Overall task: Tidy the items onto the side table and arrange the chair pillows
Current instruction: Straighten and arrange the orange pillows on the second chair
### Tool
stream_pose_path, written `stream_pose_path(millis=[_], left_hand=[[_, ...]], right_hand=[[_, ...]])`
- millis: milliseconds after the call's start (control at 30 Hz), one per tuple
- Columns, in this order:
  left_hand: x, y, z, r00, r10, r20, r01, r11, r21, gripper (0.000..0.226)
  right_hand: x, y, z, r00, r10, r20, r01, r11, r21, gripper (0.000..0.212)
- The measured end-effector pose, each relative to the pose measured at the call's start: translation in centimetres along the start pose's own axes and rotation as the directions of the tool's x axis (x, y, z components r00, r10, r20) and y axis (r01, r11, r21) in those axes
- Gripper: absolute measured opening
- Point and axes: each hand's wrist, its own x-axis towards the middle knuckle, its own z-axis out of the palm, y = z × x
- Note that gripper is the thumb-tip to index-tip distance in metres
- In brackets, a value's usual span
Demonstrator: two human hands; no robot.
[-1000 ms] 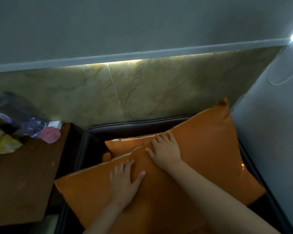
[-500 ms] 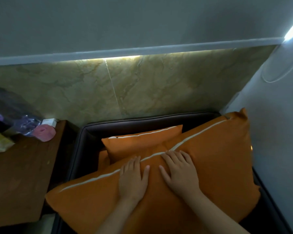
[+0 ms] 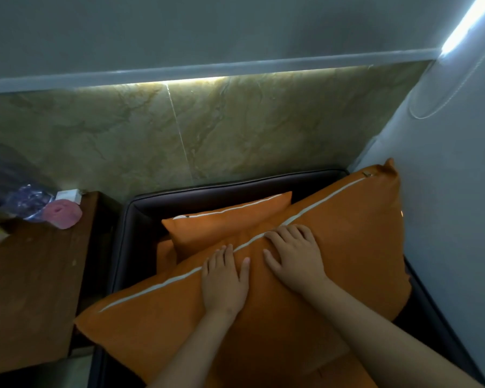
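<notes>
Left hand (image 3: 224,278) and right hand (image 3: 294,256), both flat and spread, press the large orange pillow (image 3: 333,275), its zipper edge slanting up-right toward the chair (image 3: 140,225) corner.

Both forearms are bare, with no sleeve in view. The left hand (image 3: 224,281) and right hand (image 3: 296,260) wear no gloves, rings or watch.

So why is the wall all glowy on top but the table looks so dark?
In the head view, a light strip and a hidden glow brighten the top of the marble wall; the side table sits dim in shadow, its far-left items blurry; the wide lens bends the ledge.
</notes>
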Motion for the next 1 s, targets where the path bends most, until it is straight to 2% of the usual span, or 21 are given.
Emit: stream_pose_path(millis=[100, 167, 233, 333, 400, 700, 1000], left_hand=[[-0.2, 0.2, -0.5, 1.0, 0.003, -0.01, -0.003, 1.0, -0.006, 0.085], [-0.5, 0.5, -0.8, 1.0, -0.003, 0.004, 0.003, 0.999, -0.033, 0.086], [0.3, 0.9, -1.1, 1.0, -0.014, 0.023, 0.016, 0.998, -0.055, 0.072], [4.1, 1.6, -1.2, 0.999, -0.048, 0.018, 0.051, 0.988, -0.146, 0.046], [7.3, 1.5, -0.8, 0.997, -0.056, 0.059, 0.067, 0.976, -0.205, 0.044], [18.7, -0.3, 5.6, 0.952, -0.006, 0.305, 0.07, 0.977, -0.199, 0.074], [28.1, -2.4, 12.1, 0.941, 0.024, 0.338, -0.022, 1.0, -0.01, 0.108]], right_hand=[[3.6, 1.9, -1.5, 1.0, -0.008, -0.02, 0.008, 1.0, -0.011, 0.025], [4.5, 4.1, -1.9, 0.998, 0.057, -0.025, -0.058, 0.996, -0.062, 0.032], [3.9, 5.3, -1.1, 0.993, 0.115, -0.003, -0.115, 0.989, -0.09, 0.042], [2.7, 5.8, 0.3, 0.991, 0.133, 0.008, -0.132, 0.99, -0.054, 0.044], [2.4, 6.3, 0.7, 0.988, 0.156, -0.007, -0.156, 0.988, -0.01, 0.044], [2.3, 9.3, 5.7, 0.975, 0.217, -0.05, -0.211, 0.971, 0.11, 0.042], [5.2, 10.2, 10.5, 0.969, 0.235, -0.07, -0.22, 0.96, 0.176, 0.043]])
